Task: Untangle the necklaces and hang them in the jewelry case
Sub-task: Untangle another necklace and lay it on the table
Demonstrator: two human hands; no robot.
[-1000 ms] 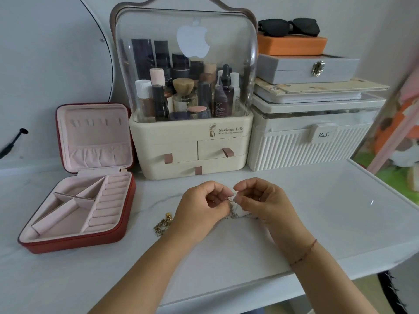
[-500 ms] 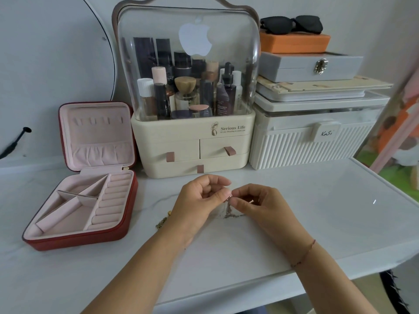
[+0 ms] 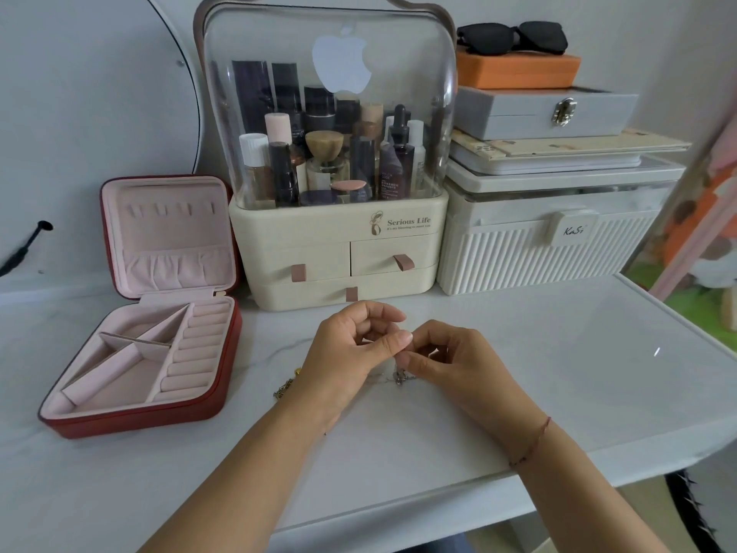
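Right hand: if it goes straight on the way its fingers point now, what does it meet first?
The right hand points left and would meet the left hand first; their fingertips nearly touch where both pinch the silver necklace. The open jewelry case lies further left, though depth is unclear.

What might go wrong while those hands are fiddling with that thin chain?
Three guesses. The left hand and the right hand pinch the fine silver necklace close together, so a hard pull may tighten the tangle or snap a link. The gold chain lies beside the left wrist, partly hidden by it, and may get dragged along. The red jewelry case stands open off to the left, so a freed chain could re-tangle on the way over.
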